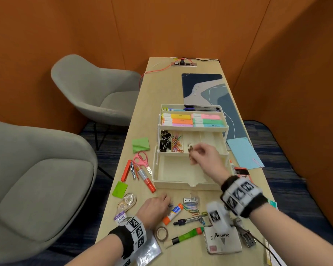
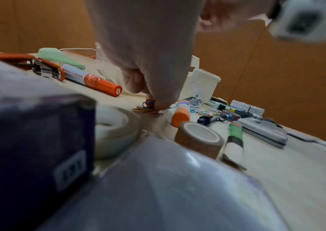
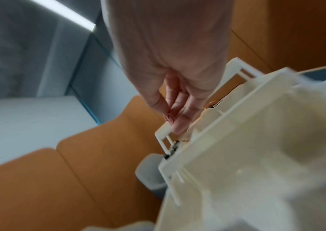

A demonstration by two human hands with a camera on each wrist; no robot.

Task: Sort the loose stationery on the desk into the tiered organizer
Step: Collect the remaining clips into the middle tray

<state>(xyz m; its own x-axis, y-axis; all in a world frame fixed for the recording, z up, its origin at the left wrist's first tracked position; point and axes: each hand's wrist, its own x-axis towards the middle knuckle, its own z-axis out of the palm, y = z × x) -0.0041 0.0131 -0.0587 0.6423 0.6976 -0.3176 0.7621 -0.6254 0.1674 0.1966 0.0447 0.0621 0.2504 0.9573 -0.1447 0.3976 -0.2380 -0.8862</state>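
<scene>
Clips (image 1: 190, 150) pinched — right grip (image 1: 207, 157).

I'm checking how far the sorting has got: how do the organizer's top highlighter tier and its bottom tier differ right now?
The top highlighter tier is packed edge to edge with orange, pink, green and blue highlighters; the bottom tier shows only bare cream floor. The highlighter tier sits raised and farther back; the bottom tier rests on the desk, nearest the person. Both are cream plastic trays of one organizer.
</scene>
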